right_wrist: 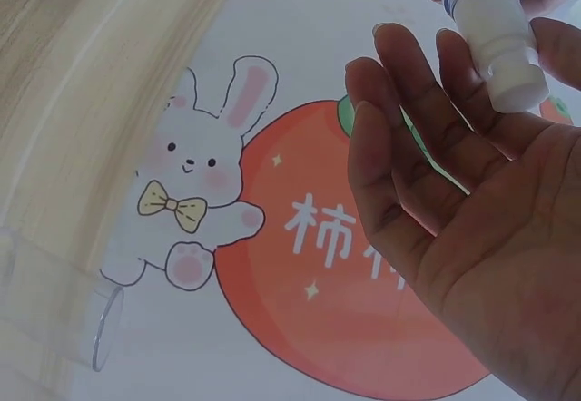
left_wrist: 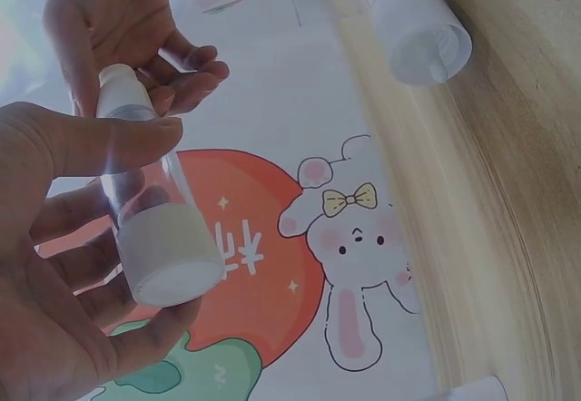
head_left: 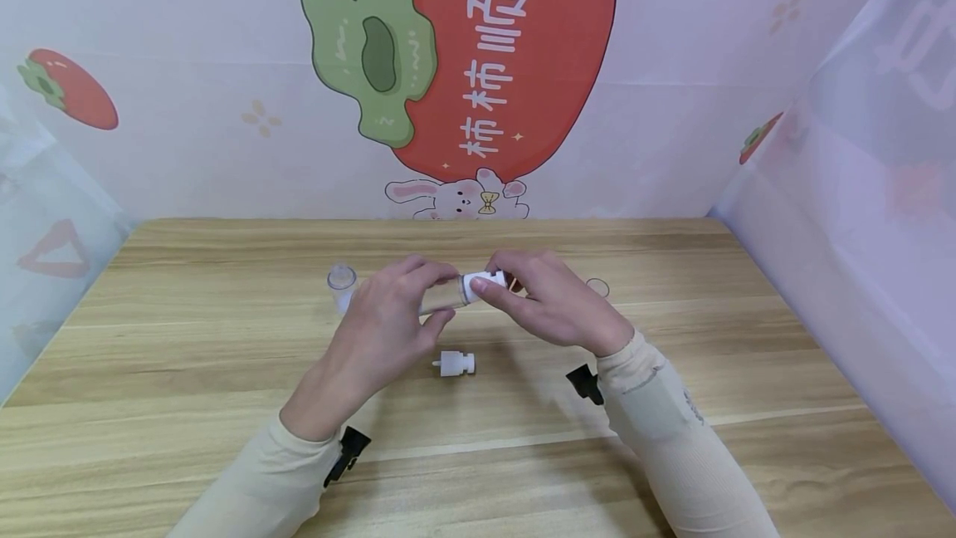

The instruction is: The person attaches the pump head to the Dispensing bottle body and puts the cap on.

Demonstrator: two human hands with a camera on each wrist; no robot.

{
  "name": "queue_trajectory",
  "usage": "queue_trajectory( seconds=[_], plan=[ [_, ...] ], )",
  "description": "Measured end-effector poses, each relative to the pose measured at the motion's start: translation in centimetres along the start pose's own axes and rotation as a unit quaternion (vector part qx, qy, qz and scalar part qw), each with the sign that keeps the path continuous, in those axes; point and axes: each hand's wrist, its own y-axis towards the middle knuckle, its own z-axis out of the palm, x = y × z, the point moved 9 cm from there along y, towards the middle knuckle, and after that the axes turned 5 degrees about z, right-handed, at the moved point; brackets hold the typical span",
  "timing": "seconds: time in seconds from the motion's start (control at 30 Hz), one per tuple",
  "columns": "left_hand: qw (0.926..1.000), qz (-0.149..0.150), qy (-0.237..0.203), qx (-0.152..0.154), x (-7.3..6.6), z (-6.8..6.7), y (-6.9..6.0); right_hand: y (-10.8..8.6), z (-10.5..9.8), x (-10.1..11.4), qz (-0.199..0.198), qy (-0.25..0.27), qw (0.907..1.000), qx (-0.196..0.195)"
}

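My left hand (head_left: 388, 310) holds a small clear bottle (head_left: 442, 297) with a white base (left_wrist: 171, 254), thumb on one side and fingers on the other. The bottle lies nearly sideways above the table, its upper end toward the right. On that end sits a white pump top (head_left: 485, 282), which my right hand (head_left: 560, 301) pinches between thumb and index finger. The right hand's other fingers stay loosely bent beside it in the right wrist view. Below the hands, a second white pump top (head_left: 456, 364) lies on its side, its thin stem pointing left.
Left of the hands stands another clear container (head_left: 341, 279) with a white lower part, partly behind the left hand. A clear cylindrical cap (right_wrist: 77, 306) lies beyond the right hand. The wood-grain table (head_left: 224, 339) meets a printed cloth backdrop (head_left: 209, 106) at its far edge.
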Motion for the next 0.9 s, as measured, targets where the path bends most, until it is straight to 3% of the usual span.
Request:
queue_trajectory(
  seconds=[0.53, 0.9],
  plan=[
    [0.9999, -0.010, 0.012, -0.004, 0.2, 0.0, 0.0, 0.1, 0.2, -0.2, 0.009, -0.009, 0.9999, 0.001],
    [0.9996, -0.028, 0.002, 0.001, 0.6, 0.1, 0.0, -0.2, -1.4, -0.7, 0.023, 0.005, 0.9996, -0.013]
  ],
)
